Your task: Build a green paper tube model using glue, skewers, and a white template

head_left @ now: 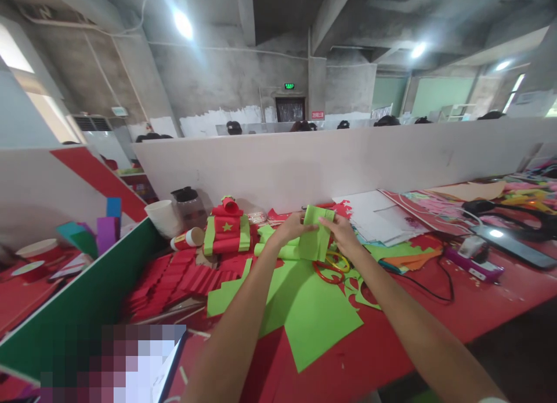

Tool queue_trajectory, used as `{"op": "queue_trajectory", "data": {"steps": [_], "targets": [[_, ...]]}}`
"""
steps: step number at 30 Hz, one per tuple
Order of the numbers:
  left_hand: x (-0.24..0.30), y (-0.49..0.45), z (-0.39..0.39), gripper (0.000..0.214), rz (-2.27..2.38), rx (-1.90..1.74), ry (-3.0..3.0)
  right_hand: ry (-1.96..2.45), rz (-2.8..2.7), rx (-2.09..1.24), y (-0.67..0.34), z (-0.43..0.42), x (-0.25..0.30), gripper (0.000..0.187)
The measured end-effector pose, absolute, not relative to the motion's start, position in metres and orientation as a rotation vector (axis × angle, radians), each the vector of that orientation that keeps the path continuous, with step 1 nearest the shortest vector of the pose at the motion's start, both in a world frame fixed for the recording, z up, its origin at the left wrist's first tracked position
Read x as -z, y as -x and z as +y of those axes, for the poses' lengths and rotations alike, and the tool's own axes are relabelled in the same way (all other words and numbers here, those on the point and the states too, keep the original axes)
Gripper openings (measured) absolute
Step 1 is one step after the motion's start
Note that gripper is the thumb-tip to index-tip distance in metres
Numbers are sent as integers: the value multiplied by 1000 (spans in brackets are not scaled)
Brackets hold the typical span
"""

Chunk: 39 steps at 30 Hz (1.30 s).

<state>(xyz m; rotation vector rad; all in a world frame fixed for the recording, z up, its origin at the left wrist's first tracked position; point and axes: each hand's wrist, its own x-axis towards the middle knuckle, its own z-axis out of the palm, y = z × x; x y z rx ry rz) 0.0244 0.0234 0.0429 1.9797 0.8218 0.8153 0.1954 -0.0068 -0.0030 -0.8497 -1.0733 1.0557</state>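
Observation:
Both of my hands hold a piece of folded green paper (314,243) up over the table. My left hand (290,227) pinches its left edge, and my right hand (343,231) grips its upper right side. Below lie flat sheets of green paper (322,316). Scissors with red and yellow handles (333,269) rest just under the held piece. To the left stands a red and green paper model (227,226) with a yellow star on its front. Folded red paper strips (187,281) are heaped beside it.
A white cup (164,217), a dark-lidded jar (189,205) and a glue bottle (188,239) stand at the left. A white partition (304,165) runs along the back. On the right are white papers (374,217), a purple power strip (474,266) and a phone (517,246).

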Motion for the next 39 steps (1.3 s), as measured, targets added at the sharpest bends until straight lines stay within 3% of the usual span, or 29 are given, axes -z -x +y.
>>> {"op": "queue_trajectory", "data": {"steps": [16, 24, 39], "targets": [[-45, -34, 18, 45, 802, -760, -2005, 973, -1009, -891, -199, -3, 9, 43], [-45, -40, 13, 73, 753, -743, -2010, 989, -934, -751, -206, 0, 6, 39], [-40, -48, 11, 49, 869, -739, -1936, 919, -868, -796, -211, 5, 10, 30]]}}
